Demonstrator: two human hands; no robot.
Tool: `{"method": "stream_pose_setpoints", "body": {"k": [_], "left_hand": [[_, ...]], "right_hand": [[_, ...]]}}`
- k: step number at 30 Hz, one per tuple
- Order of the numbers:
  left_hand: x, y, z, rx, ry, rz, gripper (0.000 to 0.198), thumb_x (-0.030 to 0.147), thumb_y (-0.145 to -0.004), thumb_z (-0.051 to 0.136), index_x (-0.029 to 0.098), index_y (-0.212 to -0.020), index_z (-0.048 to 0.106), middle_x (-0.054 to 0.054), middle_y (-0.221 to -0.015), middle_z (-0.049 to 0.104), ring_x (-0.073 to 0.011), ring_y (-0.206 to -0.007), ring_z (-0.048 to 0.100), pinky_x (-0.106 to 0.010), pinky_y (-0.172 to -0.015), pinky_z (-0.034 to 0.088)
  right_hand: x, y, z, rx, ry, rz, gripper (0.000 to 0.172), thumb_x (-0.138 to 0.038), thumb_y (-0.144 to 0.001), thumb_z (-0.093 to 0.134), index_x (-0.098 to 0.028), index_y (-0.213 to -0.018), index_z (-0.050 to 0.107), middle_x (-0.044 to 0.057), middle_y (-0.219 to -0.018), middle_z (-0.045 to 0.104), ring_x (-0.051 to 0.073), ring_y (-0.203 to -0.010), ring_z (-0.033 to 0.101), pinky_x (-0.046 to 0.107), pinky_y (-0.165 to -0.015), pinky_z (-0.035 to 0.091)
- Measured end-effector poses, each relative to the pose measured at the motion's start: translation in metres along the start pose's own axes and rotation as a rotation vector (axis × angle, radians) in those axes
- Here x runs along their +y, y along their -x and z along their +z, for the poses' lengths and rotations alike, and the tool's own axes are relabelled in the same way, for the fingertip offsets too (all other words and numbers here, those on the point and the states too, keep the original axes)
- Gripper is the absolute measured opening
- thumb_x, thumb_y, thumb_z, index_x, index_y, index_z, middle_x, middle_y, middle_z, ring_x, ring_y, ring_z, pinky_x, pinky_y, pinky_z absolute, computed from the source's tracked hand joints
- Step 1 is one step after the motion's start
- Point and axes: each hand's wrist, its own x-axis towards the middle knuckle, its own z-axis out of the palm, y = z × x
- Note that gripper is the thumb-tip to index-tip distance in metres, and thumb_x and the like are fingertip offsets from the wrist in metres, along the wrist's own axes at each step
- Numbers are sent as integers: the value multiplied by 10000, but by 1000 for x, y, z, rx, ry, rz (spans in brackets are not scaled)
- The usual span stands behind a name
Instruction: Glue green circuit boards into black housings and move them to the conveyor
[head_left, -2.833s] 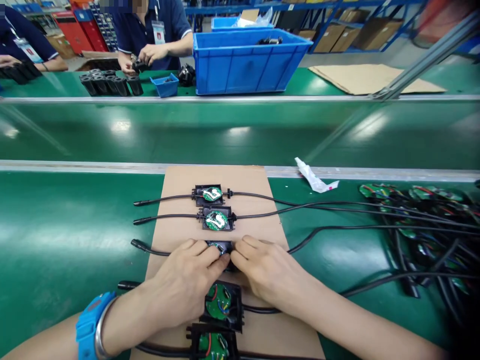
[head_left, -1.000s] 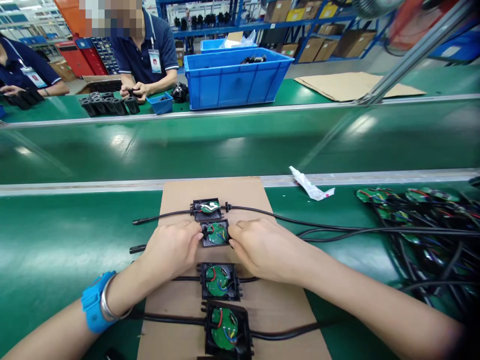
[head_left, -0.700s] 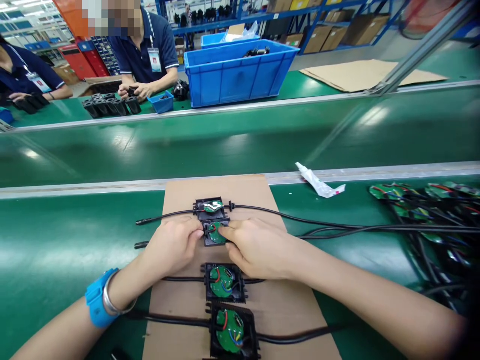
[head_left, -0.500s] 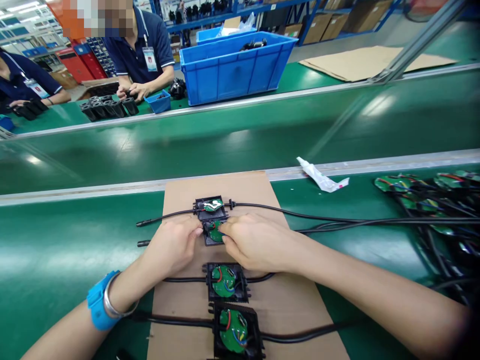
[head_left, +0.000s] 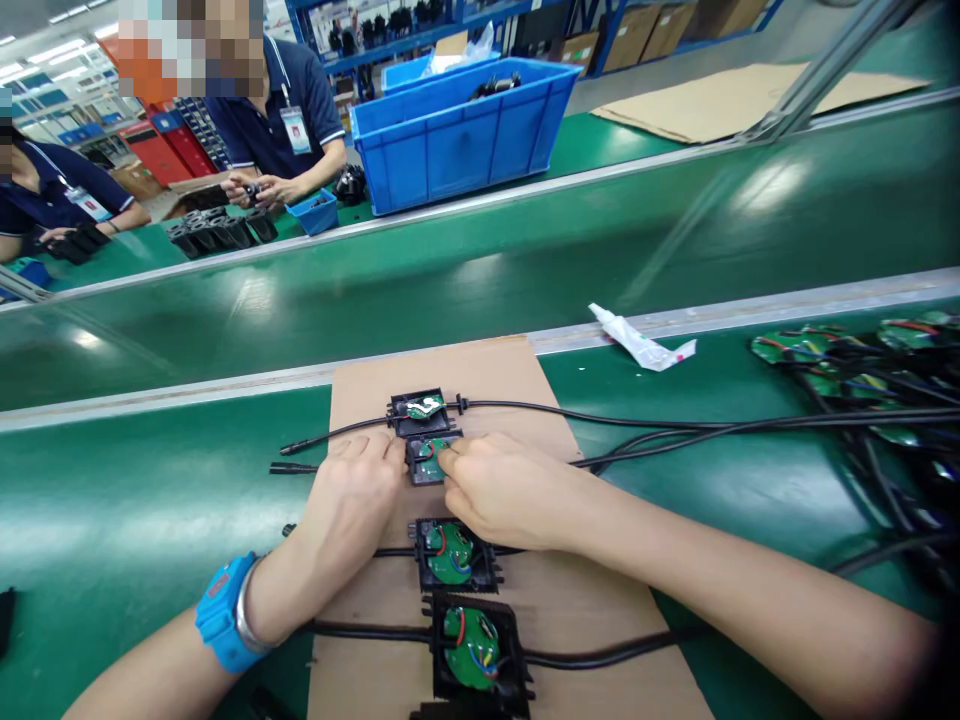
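Note:
Several black housings with green circuit boards and black cables lie in a column on a cardboard sheet [head_left: 360, 385]. My left hand [head_left: 356, 500], fingers curled, is at the left side of the second housing [head_left: 426, 460], over its cable. On that housing's right side my right hand [head_left: 502, 490] has its fingers closed at the board's edge; its grip is hidden. White paste shows on the board of the top housing [head_left: 421, 410]. Nearer to me are the third housing [head_left: 454, 556] and the fourth housing [head_left: 478, 650], both with red and blue wires.
A crumpled white tube [head_left: 641, 340] lies beyond the cardboard. Boards with tangled cables [head_left: 855, 370] are piled at the right. Across the green divider, a blue bin [head_left: 465, 135] and two people at work with black parts [head_left: 217, 232] are visible.
My left hand has turned over more, its back now facing up, beside the second housing. My right hand has barely moved. The view has shifted slightly.

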Motion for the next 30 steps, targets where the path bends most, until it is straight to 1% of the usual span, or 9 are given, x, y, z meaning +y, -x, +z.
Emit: {"method": "stream_pose_setpoints", "body": {"k": [3, 6, 8, 12, 15, 19, 22, 27, 30], "left_hand": [[4, 9, 5, 48, 63, 45, 503, -31, -763, 407, 51, -1250, 503, -142, -1031, 639, -223, -873, 627, -323, -713, 571], [9, 13, 9, 0, 33, 75, 582, -33, -722, 404, 22, -1296, 479, -142, -996, 637, -234, -849, 617, -344, -706, 574], [9, 13, 7, -42, 59, 77, 588, -17, -714, 418, 35, -1293, 499, -131, -966, 638, -235, -825, 612, -354, -703, 572], [1, 9, -2, -38, 256, 20, 486, 61, -791, 439, 88, -1264, 546, -130, -1042, 629, -235, -851, 619, -369, -703, 576], [-1, 5, -6, 92, 369, -34, 324, 177, -895, 441, 116, -1171, 599, -135, -1114, 608, -245, -920, 607, -402, -767, 561], [0, 0, 3, 120, 497, 127, 217, 147, -919, 433, 145, -1007, 632, -100, -1048, 643, -223, -936, 597, -402, -848, 523], [0, 0, 13, 108, 521, 175, 230, 107, -922, 401, 151, -973, 621, -93, -1078, 646, -215, -956, 591, -392, -857, 509], [-1, 1, 18, 131, 509, 222, 286, 6, -835, 375, 133, -953, 603, -95, -1042, 652, -228, -992, 574, -392, -872, 492], [0, 0, 17, 103, 505, 224, 282, 9, -828, 378, 124, -956, 602, -100, -1032, 645, -237, -985, 562, -394, -875, 487]], "right_hand": [[0, -1, -5, -13, -27, 4, 187, -174, -810, 459, -118, -806, 637, 120, -760, 686, 203, -625, 605, 302, -540, 329], [6, -3, -15, -78, -151, 46, 159, -198, -764, 493, -135, -749, 639, 77, -677, 658, 163, -559, 549, 278, -495, 291], [13, -2, -21, -111, -261, 75, 164, -191, -719, 519, -155, -810, 650, 23, -610, 610, 133, -513, 489, 257, -472, 273], [25, 5, -26, -87, -420, 117, 316, -147, -670, 550, -175, -983, 587, -23, -679, 599, 122, -590, 497, 225, -536, 341], [28, 10, -25, -55, -428, 112, 177, -127, -689, 534, -180, -858, 531, -18, -705, 585, 119, -614, 492, 225, -569, 358], [23, 13, -26, -20, -332, 73, 62, -118, -748, 508, -178, -764, 516, 0, -713, 572, 124, -638, 492, 234, -586, 354], [19, 14, -19, -6, -223, 9, 88, -134, -818, 466, -166, -759, 524, 29, -721, 576, 144, -654, 501, 263, -612, 365], [23, 18, 15, 277, -105, -19, 210, -180, -924, 325, -150, -797, 490, 67, -736, 539, 166, -642, 477, 293, -596, 371], [30, 21, 26, 310, -167, 14, 200, -184, -927, 329, -168, -769, 451, 38, -702, 505, 144, -601, 444, 276, -572, 355]]}}
